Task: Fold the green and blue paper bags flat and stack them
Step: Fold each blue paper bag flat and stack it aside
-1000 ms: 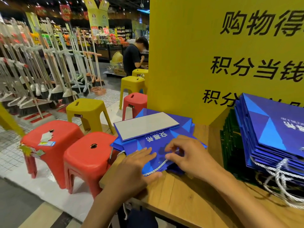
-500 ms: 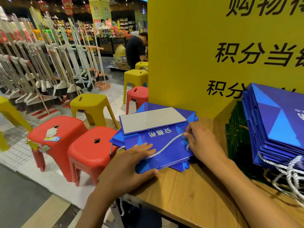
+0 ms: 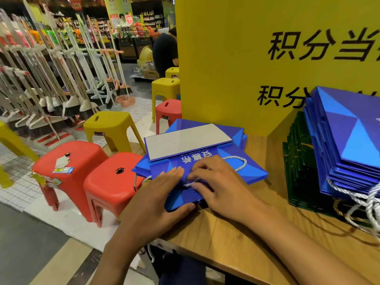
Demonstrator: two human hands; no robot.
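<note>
Yellow board (image 3: 236,58) filled upper right of frame. Wooden table (image 3: 236,239) ran across lower right. Blue stack (image 3: 349,140) leaned at right edge, on top of green stack (image 3: 298,161). Flattened blue bag (image 3: 250,171) lay centre frame at table's left end, on other blue bags. Left hand (image 3: 156,202) lay flat on bag, fingers straight and together. Right hand (image 3: 222,186) rested beside it, fingers bent over cord (image 3: 240,161); blurred, so pinching or pressing, cannot tell.
</note>
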